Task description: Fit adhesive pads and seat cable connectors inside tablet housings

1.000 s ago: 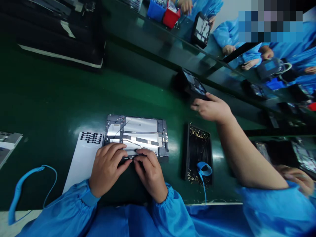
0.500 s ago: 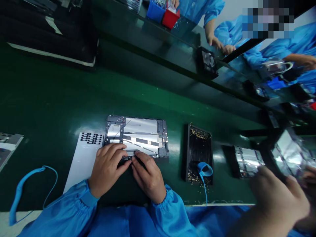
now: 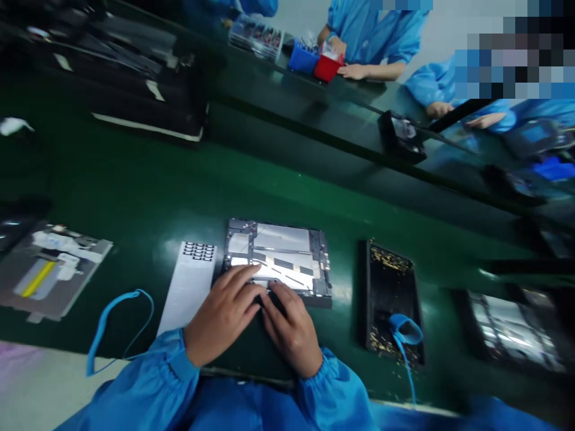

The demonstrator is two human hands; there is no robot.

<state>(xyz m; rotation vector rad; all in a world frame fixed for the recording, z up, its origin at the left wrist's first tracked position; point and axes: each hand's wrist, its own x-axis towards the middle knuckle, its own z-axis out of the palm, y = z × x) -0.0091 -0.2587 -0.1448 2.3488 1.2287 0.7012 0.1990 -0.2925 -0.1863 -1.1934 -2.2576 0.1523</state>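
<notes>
Tablet [image 3: 284, 238] open, both hands [image 3: 224, 316] at nr edge.

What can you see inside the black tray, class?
Inside the black tray, small golden pieces gather at the far and near ends; a looped blue strap lies over the near end, hiding whatever is beneath it.

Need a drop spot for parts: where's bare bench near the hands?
Widest: green tabletop beyond the opened tablet. Narrower: the strip between tablet and black parts tray. Crowded: left of the tablet, white sheet close by; at its near edge, left hand and right hand.
</notes>
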